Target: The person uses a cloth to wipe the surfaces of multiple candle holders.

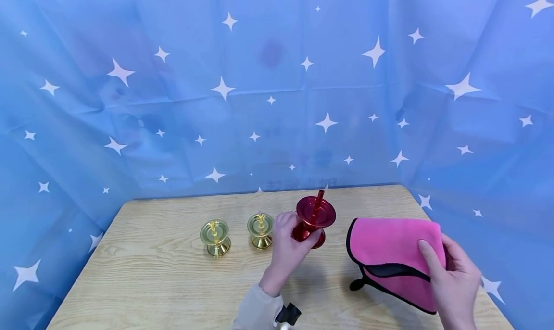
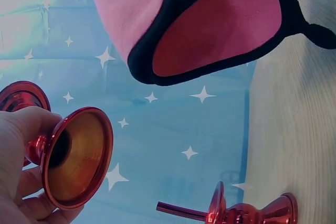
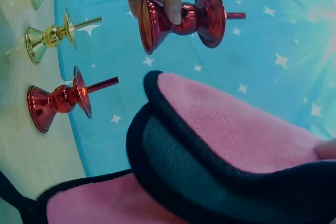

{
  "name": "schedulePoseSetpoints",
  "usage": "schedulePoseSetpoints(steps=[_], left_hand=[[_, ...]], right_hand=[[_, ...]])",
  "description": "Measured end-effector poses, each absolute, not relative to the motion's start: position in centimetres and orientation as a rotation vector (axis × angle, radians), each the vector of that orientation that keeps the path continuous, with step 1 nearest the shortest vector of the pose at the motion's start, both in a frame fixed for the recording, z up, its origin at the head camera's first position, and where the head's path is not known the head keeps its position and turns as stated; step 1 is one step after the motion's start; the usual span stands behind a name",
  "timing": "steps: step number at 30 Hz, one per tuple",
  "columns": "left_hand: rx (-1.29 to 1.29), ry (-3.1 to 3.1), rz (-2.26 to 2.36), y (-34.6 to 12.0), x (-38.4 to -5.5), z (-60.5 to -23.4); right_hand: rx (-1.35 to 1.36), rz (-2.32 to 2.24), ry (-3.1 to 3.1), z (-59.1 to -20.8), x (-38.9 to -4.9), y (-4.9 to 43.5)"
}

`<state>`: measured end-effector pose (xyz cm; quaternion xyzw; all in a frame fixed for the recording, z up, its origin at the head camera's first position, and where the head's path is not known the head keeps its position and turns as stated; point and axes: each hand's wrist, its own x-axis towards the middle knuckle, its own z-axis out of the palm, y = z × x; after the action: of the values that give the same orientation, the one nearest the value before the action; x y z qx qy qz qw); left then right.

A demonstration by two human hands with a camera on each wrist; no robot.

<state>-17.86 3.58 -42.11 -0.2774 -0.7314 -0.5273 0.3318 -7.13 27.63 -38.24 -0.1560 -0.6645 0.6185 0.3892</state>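
My left hand (image 1: pixel 287 243) grips the narrow waist of a red metallic candle holder (image 1: pixel 312 210), with its thin spike pointing up, above the table. The left wrist view shows its hollow, gold-toned underside (image 2: pixel 79 150). A second red candle holder (image 3: pixel 64 98) stands on the table, mostly hidden behind the held one in the head view. To the right, my right hand (image 1: pixel 459 277) pinches a folded pink cloth (image 1: pixel 396 241) with black edging and a black tab, thumb on top. The cloth is raised and apart from the held candle holder.
Two gold candle holders, one at the left (image 1: pixel 215 237) and one nearer the middle (image 1: pixel 260 229), stand on the light wood table (image 1: pixel 173 286). A blue curtain (image 1: pixel 277 104) with white stars hangs behind and at both sides of the table.
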Motion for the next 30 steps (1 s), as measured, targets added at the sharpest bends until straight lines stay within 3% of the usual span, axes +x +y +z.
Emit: schedulePoseSetpoints(steps=[8, 30], left_hand=[[-0.765, -1.950, -1.361, 3.1, -17.5, -41.8], [-0.751, -1.979, -1.237, 1.4, -16.9, -40.8]], right_hand=[[-0.278, 1.176, -1.967, -37.7, -6.8, 26.3], [0.358, 1.048, -1.874, -37.2, -9.2, 23.6]])
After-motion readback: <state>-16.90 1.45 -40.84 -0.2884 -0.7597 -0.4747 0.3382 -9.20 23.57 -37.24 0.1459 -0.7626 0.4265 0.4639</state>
